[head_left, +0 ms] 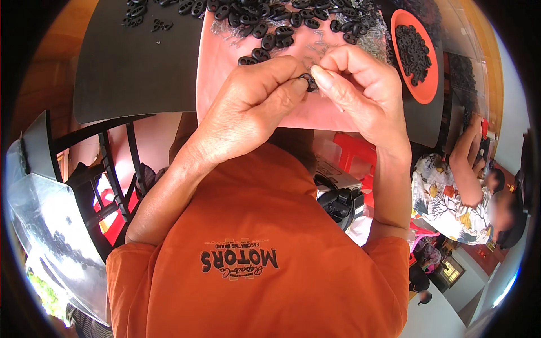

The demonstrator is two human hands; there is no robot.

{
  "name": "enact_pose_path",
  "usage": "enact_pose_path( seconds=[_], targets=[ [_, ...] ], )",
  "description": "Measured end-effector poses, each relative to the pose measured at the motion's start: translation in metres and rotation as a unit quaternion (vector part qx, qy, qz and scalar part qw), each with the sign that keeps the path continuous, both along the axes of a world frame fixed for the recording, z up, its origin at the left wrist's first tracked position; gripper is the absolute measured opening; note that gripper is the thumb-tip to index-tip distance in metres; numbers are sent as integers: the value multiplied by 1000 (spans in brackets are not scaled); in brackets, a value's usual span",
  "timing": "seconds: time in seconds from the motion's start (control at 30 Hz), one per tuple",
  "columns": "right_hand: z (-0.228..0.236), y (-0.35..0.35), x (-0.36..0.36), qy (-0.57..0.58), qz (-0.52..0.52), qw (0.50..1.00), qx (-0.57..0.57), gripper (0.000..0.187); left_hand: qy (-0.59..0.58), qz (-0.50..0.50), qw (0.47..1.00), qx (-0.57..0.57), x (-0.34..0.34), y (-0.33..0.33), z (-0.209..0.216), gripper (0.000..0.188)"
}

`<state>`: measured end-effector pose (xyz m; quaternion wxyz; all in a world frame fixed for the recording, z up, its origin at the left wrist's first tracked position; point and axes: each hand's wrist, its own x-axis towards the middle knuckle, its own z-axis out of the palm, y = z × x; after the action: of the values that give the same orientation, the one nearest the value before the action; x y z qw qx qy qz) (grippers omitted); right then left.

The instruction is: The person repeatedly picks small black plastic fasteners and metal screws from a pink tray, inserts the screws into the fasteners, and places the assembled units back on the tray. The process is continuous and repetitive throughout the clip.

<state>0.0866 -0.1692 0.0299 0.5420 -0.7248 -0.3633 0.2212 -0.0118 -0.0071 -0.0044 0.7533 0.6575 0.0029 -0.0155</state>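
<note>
Both hands meet over the pink sheet (pixel 248 84) near the table's front edge. My left hand (pixel 253 107) pinches a small black oval piece (pixel 310 82) with holes, like a cord lock, between thumb and forefinger. Right against it, my right hand (pixel 366 93) is closed in a pinch at the piece's other side. Whatever lies between those right fingertips is too small or hidden to make out. Beyond my hands lies a heap of similar black oval cord locks (pixel 268 41), with a few closer to my left knuckles. Thin silvery bits like small springs (pixel 318 45) are scattered beside them.
An orange bowl (pixel 433 84) of small black parts stands at the right. More black pieces (pixel 162 25) lie on the dark table (pixel 135 73) to the left. Black chair rails (pixel 107 152) stand at lower left, a red stool (pixel 355 151) below the table. Another person (pixel 451 197) sits at far right.
</note>
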Motion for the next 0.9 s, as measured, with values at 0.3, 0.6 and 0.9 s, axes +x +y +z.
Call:
enact_pose_path(
  seconds=[0.3, 0.6, 0.9],
  targets=[
    [5, -3, 1, 12, -1, 1000, -6, 13, -12, -3, 1000, -11, 2, 0, 4, 12],
    [0, 0, -2, 18, 0, 1000, -3, 15, -33, -6, 999, -21, 1, 1, -4, 17],
    [-5, 4, -27, 14, -52, 998, 31, 15, -84, 7, 996, 2, -2, 2, -8, 12]
  ],
)
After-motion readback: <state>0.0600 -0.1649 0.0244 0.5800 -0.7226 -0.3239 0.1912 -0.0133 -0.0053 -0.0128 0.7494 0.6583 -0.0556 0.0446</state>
